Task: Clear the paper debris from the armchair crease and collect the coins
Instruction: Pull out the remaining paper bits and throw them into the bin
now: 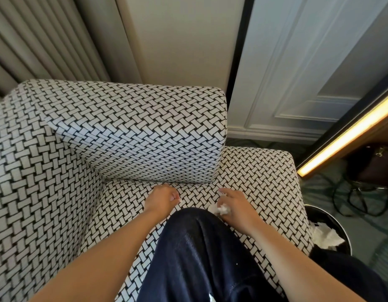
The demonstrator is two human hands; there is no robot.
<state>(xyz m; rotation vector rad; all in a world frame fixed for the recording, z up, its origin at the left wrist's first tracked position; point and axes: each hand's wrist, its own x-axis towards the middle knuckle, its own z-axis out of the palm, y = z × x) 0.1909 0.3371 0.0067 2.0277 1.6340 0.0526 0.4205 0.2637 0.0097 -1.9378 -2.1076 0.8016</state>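
Note:
The armchair (58, 171) is covered in a black and white woven pattern. Its crease (145, 181) runs under the back cushion, just beyond my hands. My left hand (161, 198) lies on the seat with its fingers curled in; whether it holds anything is hidden. My right hand (234, 205) grips a wad of crumpled white paper (221, 209), with a small scrap showing at its fingertips. My knee in dark trousers (199, 247) presses on the seat between my arms. No coins are visible.
A round dark bin (339, 225) with white crumpled paper (325, 236) in it stands on the floor right of the armchair. Cables (352, 199) lie on the floor further right, under a lit shelf edge (341, 138). A curtain hangs behind at the left.

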